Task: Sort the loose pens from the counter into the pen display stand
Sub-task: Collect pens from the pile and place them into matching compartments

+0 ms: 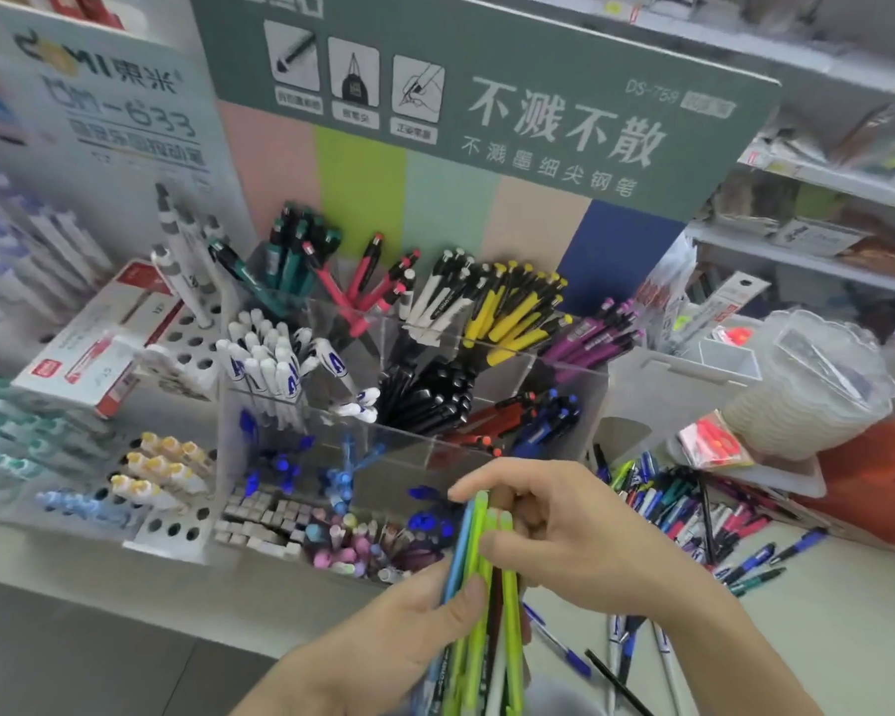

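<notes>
Lower ends of the bundled pens [479, 602] run off the bottom edge; the right hand [564, 540] covers part of their tops. Shelf goods [822, 198] behind blur beyond reading.

Two bare hands and forearms reach in from the bottom edge. The left hand [409, 633] comes from the lower centre and the right hand [564, 534] from the lower right, just beside it. Neither wears a glove, ring, watch or bracelet, and no sleeve shows anywhere along either forearm up to the edge of the view. The fingernails that can be seen are short and unpainted, though motion blur softens finer detail.
</notes>
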A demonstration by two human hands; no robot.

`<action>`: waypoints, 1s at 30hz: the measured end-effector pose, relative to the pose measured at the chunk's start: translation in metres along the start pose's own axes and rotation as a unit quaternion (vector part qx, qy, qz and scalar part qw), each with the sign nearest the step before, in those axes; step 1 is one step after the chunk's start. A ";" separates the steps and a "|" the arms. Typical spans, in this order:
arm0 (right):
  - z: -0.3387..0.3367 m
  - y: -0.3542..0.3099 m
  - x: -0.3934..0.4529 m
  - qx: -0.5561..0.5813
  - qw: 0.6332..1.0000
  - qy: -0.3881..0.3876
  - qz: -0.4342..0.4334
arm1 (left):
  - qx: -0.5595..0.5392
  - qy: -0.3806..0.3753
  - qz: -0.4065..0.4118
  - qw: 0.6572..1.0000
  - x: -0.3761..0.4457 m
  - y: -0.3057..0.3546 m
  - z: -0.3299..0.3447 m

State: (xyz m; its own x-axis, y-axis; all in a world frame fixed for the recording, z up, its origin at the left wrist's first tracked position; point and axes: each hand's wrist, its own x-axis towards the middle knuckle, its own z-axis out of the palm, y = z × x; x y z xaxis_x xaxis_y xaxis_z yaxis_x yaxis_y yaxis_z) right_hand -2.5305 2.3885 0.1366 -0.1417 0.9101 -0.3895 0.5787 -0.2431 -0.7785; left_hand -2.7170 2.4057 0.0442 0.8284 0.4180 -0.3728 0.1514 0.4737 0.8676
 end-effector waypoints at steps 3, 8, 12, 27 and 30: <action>-0.003 0.000 -0.005 0.045 0.999 0.002 0.004 | -0.012 -0.013 -0.004 1.000 0.003 0.004 0.001; -0.009 0.010 -0.020 0.110 0.994 0.016 0.012 | -0.008 -0.017 -0.002 1.000 0.007 -0.002 -0.001; -0.011 0.018 -0.028 0.136 0.989 0.066 -0.007 | -0.043 -0.020 -0.015 0.999 0.006 0.001 0.007; -0.008 0.035 -0.038 0.086 0.995 0.004 0.044 | -0.135 0.073 -0.038 0.987 -0.005 -0.002 0.016; -0.010 0.040 -0.038 0.133 0.990 0.012 0.046 | -0.163 0.072 -0.043 0.983 -0.005 -0.004 0.015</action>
State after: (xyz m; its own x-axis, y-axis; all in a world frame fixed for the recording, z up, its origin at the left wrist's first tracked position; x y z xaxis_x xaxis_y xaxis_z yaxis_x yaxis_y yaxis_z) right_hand -2.4940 2.3472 0.1248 -0.0781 0.8869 -0.4553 0.3558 -0.4018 -0.8438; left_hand -2.7138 2.3900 0.0480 0.7310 0.4597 -0.5043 0.0177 0.7261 0.6874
